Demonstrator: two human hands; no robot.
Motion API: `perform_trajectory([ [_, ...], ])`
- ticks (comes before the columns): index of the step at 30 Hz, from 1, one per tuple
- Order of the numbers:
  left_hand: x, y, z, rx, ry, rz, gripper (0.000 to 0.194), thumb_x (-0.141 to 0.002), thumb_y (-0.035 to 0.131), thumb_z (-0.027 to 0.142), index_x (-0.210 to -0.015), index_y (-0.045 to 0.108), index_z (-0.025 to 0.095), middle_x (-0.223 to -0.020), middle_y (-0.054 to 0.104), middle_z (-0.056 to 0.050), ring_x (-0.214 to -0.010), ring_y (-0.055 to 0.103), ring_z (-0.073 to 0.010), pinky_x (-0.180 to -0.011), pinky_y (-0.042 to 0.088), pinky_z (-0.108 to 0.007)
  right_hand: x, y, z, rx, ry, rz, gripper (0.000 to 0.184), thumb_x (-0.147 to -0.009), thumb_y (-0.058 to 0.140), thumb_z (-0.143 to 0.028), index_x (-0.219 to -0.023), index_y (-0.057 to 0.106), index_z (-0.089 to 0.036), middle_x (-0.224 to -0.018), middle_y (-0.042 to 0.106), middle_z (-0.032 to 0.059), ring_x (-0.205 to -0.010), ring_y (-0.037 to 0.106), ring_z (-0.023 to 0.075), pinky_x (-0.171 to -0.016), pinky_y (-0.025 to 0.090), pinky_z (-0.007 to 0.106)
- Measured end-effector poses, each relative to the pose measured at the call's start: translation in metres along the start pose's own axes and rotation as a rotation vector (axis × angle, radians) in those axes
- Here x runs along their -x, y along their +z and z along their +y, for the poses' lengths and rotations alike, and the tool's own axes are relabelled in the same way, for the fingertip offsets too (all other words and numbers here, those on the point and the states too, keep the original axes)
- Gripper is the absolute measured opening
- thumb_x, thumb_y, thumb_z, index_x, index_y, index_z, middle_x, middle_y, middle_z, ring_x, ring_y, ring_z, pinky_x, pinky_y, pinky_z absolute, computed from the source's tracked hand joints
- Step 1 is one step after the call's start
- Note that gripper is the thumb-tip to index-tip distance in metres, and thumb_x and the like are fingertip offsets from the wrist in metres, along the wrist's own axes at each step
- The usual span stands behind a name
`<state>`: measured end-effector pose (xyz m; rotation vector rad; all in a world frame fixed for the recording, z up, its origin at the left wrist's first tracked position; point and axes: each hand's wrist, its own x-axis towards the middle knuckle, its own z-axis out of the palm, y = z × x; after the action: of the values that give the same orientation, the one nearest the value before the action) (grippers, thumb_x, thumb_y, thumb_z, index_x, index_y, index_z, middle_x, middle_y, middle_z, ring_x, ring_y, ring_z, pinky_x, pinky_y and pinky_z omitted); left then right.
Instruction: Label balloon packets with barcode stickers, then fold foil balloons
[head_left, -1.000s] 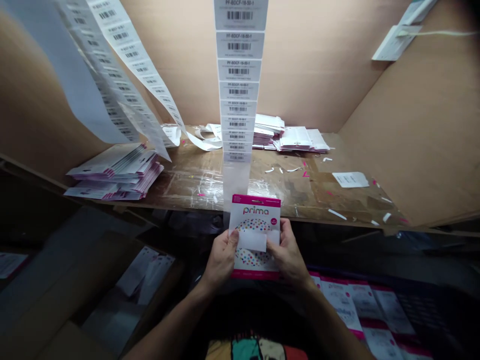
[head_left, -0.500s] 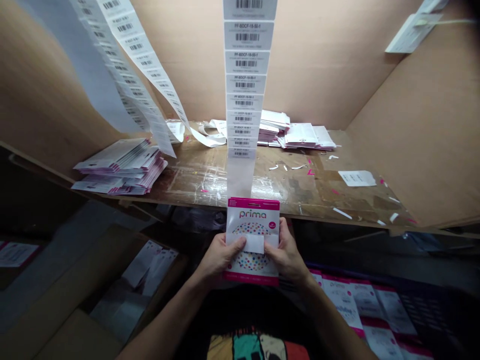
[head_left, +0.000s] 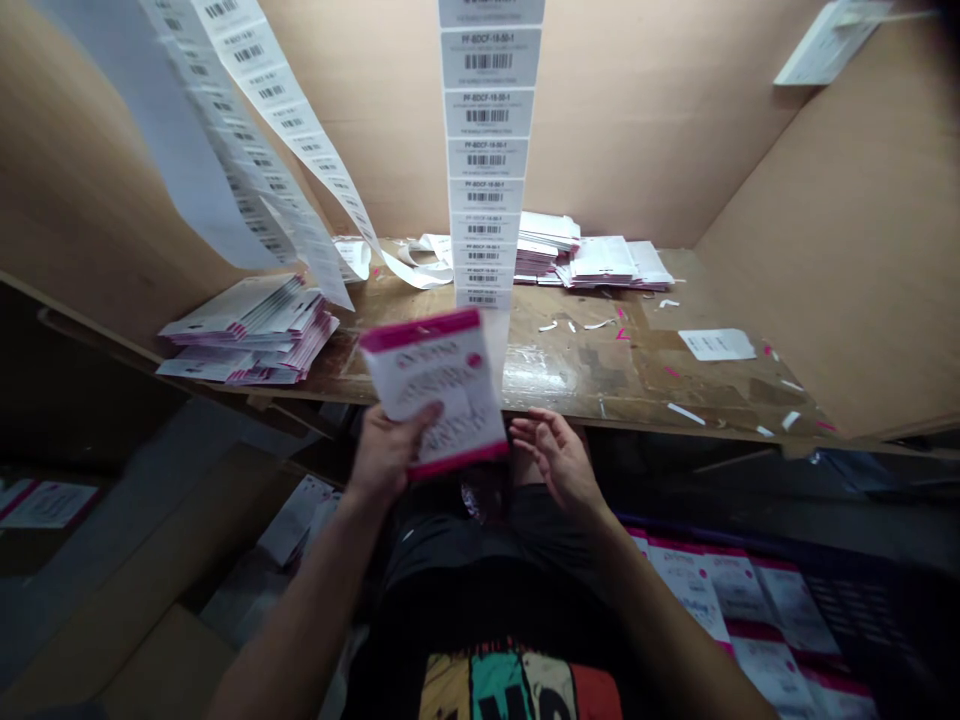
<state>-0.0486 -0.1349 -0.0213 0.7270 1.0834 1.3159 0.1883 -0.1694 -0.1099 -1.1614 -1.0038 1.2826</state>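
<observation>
Gripping tilted packet (head_left: 454, 384) near its lower-left edge with closed left fingers (head_left: 420, 422), presumably to free right fingers (head_left: 549, 436), half-curled, empty.

Print blurred, label strips cropped.
The lettering on the packet (head_left: 457, 385) is smeared by blur, and most fingers of the left hand (head_left: 390, 450) are hidden behind it. The central label strip (head_left: 489, 160) is cut off by the top edge, its lower part is partly covered by the packet, and its finest lines cannot be read. The slanting label strips (head_left: 289, 120) are also cropped at the top. The left end of the rear stack (head_left: 553, 234) is masked by the central label strip. The shirt print (head_left: 491, 690) is cut by the bottom edge.
</observation>
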Motion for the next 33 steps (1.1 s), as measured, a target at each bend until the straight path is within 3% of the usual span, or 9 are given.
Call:
perform_trajectory([
  [2, -0.026, -0.002, 0.017, 0.063, 0.142, 0.064, 0.052, -0.055, 0.100, 0.029, -0.101, 0.079, 0.016, -0.105, 0.082, -0.011, -0.094, 0.078, -0.0340, -0.087, 0.065, -0.051, -0.014, -0.005, 0.023, 0.155, 0.007, 0.111, 0.057, -0.083, 0.069, -0.063, -0.120, 0.060, -0.021, -0.122, 0.070, 0.0137, -0.114, 0.068, 0.0301, -0.096, 0.056, 0.043],
  [5, -0.057, 0.009, 0.017, 0.035, 0.074, -0.131, 0.055, -0.055, 0.100, 0.031, -0.104, 0.079, 0.014, -0.109, 0.080, -0.015, -0.100, 0.077, -0.0361, -0.093, 0.063, -0.054, -0.033, 0.005, 0.050, 0.362, 0.053, 0.101, 0.058, -0.061, 0.087, -0.049, -0.107, 0.066, -0.018, -0.107, 0.074, 0.0124, -0.104, 0.068, 0.0332, -0.095, 0.055, 0.047],
  [8, -0.079, 0.034, -0.009, -0.066, -0.035, -0.325, 0.056, -0.054, 0.100, 0.032, -0.101, 0.080, 0.010, -0.103, 0.081, -0.017, -0.095, 0.078, -0.0363, -0.093, 0.062, -0.055, -0.046, 0.027, 0.065, 0.256, 0.144, -0.034, 0.060, -0.054, 0.091, -0.042, -0.104, 0.069, -0.018, -0.089, 0.075, 0.0056, -0.091, 0.069, 0.0295, -0.090, 0.056, 0.045],
  [11, -0.098, 0.055, -0.029, -0.092, -0.022, -0.323, 0.056, -0.050, 0.101, 0.035, -0.095, 0.079, 0.008, -0.093, 0.081, -0.016, -0.086, 0.078, -0.0345, -0.089, 0.064, -0.055, -0.043, 0.042, 0.068, 0.077, 0.178, -0.131, 0.054, -0.060, 0.089, -0.050, -0.098, 0.071, -0.017, -0.081, 0.075, 0.0040, -0.086, 0.070, 0.0271, -0.086, 0.057, 0.041],
  [15, -0.124, 0.066, -0.023, 0.014, 0.115, -0.172, 0.054, -0.053, 0.099, 0.033, -0.095, 0.077, 0.008, -0.093, 0.081, -0.015, -0.086, 0.078, -0.0317, -0.088, 0.064, -0.053, -0.014, 0.034, 0.052, -0.088, 0.179, -0.193, 0.057, -0.074, 0.082, -0.058, -0.110, 0.069, -0.016, -0.091, 0.076, 0.0053, -0.082, 0.070, 0.0232, -0.079, 0.058, 0.035],
  [19, -0.140, 0.067, -0.003, 0.064, 0.135, -0.138, 0.050, -0.057, 0.096, 0.023, -0.099, 0.076, 0.008, -0.095, 0.080, -0.016, -0.089, 0.078, -0.0323, -0.090, 0.062, -0.057, 0.013, 0.015, 0.021, -0.179, 0.104, -0.157, 0.052, -0.080, 0.082, -0.053, -0.116, 0.064, -0.020, -0.098, 0.075, 0.0037, -0.083, 0.069, 0.0200, -0.076, 0.057, 0.029],
  [24, -0.146, 0.066, 0.006, 0.077, 0.120, -0.112, 0.044, -0.058, 0.094, 0.019, -0.097, 0.075, 0.008, -0.093, 0.080, -0.015, -0.093, 0.077, -0.0341, -0.094, 0.060, -0.060, 0.028, -0.001, -0.012, -0.067, 0.033, -0.134, 0.051, -0.086, 0.077, -0.044, -0.128, 0.054, -0.026, -0.084, 0.070, -0.0017, -0.070, 0.064, 0.0162, -0.065, 0.053, 0.025],
  [28, -0.148, 0.065, 0.009, 0.091, 0.126, -0.116, 0.040, -0.060, 0.092, 0.016, -0.095, 0.074, 0.008, -0.097, 0.080, -0.017, -0.095, 0.076, -0.0352, -0.093, 0.060, -0.062, 0.035, -0.012, -0.027, 0.203, -0.118, -0.220, 0.019, -0.086, 0.075, -0.032, -0.103, 0.070, -0.023, -0.080, 0.068, 0.0007, -0.073, 0.062, 0.0173, -0.066, 0.051, 0.027],
  [33, -0.144, 0.069, 0.011, 0.111, 0.121, -0.153, 0.038, -0.062, 0.092, 0.015, -0.095, 0.074, 0.007, -0.097, 0.079, -0.018, -0.098, 0.076, -0.0366, -0.094, 0.060, -0.062, 0.036, -0.017, -0.033, 0.472, -0.258, -0.251, 0.008, -0.087, 0.071, -0.026, -0.093, 0.077, -0.023, -0.074, 0.067, 0.0016, -0.069, 0.059, 0.0177, -0.063, 0.046, 0.027],
])
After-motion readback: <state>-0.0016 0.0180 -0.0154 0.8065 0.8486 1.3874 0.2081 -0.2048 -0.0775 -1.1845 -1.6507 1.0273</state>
